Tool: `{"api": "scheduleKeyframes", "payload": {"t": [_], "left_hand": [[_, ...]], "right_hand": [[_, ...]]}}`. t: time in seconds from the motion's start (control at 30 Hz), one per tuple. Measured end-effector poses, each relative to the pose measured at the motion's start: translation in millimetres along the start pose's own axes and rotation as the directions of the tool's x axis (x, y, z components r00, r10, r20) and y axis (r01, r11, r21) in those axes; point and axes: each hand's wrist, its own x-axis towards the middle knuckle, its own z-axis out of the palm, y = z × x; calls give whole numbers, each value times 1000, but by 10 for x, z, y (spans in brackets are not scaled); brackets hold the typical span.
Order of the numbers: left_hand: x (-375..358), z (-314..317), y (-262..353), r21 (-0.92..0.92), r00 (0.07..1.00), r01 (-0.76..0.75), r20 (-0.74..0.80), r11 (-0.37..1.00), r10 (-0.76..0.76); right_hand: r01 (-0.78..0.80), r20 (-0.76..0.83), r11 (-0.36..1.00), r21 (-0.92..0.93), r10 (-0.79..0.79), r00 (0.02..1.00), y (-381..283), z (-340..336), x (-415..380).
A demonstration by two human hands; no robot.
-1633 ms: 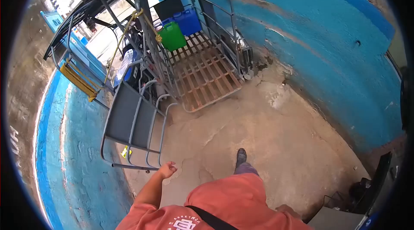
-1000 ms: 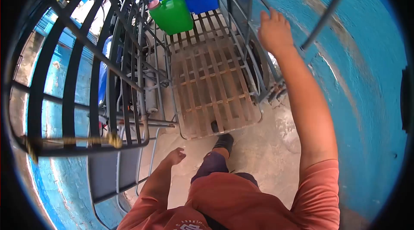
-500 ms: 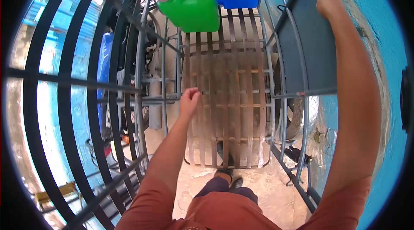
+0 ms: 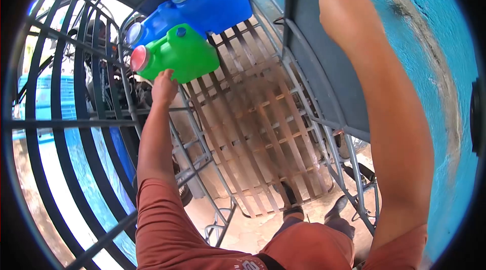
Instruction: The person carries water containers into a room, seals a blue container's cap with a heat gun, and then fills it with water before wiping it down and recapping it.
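Note:
My left hand (image 4: 165, 87) is at the near side of a green jug (image 4: 185, 57) with a red cap; its fingers look curled, and whether they grip anything is hidden. Behind the green jug stand two blue jugs (image 4: 217, 1) (image 4: 159, 23), side by side at the far end of a slatted metal platform (image 4: 253, 133). My right hand (image 4: 344, 9) is closed around the top rail of the grey side panel (image 4: 324, 67) at the upper right.
Black metal bars (image 4: 66, 133) rise on the left. A blue wall (image 4: 440, 67) runs along the right side. Below, my feet (image 4: 291, 204) are by the near edge of the platform, over a concrete floor (image 4: 258, 229). Tubular rails flank the platform.
The view has turned and shifted, so the jugs appear lower and further left. My left hand has moved forward from above the slats to the green jug. My right hand remains at the panel's top.

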Motion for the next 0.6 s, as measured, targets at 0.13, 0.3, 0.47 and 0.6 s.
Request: {"api": "scheduleKeyframes", "payload": {"t": [0.13, 0.3, 0.47, 0.6], "left_hand": [[581, -9, -60, 214, 1000, 15, 7, 977, -17], [1201, 176, -180, 310, 995, 55, 62, 949, -77], [1313, 105, -97, 346, 985, 50, 138, 937, -103], [1140, 117, -264, 413, 909, -193, 416, 890, 4]], "right_hand": [[-45, 43, 991, 126, 40, 998, 8, 17, 5], [-43, 37, 993, 106, 39, 999, -9, -9, -35], [-45, 32, 996, 73, 43, 999, 15, -2, -6], [-77, 59, 991, 107, 71, 996, -30, 21, -8]]}}
